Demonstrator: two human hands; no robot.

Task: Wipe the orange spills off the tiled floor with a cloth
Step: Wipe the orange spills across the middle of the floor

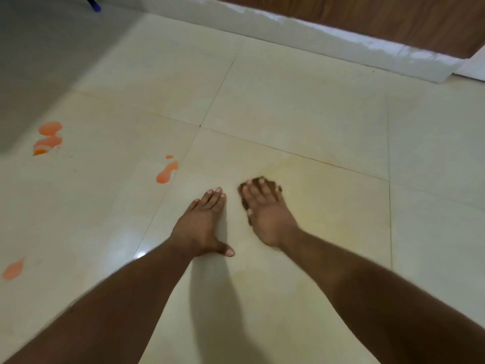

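My right hand (265,214) lies flat with straight fingers on a small dark brown cloth (274,185), pressing it onto the cream tiled floor (301,106); most of the cloth is hidden under the hand. A faint orange-yellow smear (309,179) spreads on the tile around and to the right of the cloth. My left hand (203,224) rests flat on the floor just left of it, fingers straight, holding nothing. Orange spills lie to the left: an elongated one (166,173), a larger cluster (48,137) at the far left, and one (13,269) near the left edge.
A white skirting (315,40) under a brown wooden panel (380,19) runs along the back right. A grey shaded area (39,61) covers the back left, with a blue object (95,6) at the top edge.
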